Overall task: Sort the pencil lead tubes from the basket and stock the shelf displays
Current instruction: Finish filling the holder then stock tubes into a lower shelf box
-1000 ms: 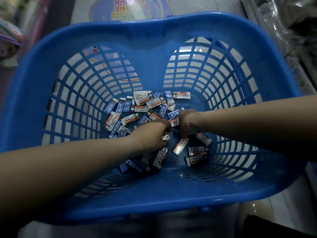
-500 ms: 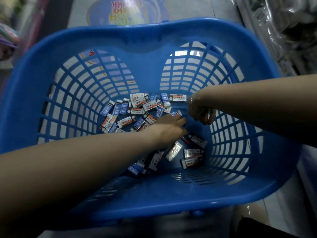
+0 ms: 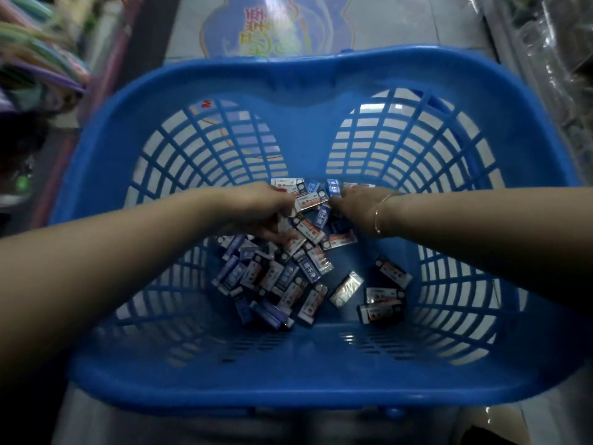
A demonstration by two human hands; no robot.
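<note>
Blue slotted basket [image 3: 308, 390] rests on pale floor tiles [image 3: 401, 24]; neither hand's grip among the tubes [image 3: 279, 277] is readable.

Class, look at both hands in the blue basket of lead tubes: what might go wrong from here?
1. The blue and white tubes lie jumbled, so a grab by the left hand may mix kinds.
2. The dim, blurred labels could be misread.
3. The right hand may push tubes against the basket wall's slots, where one might snag.
</note>
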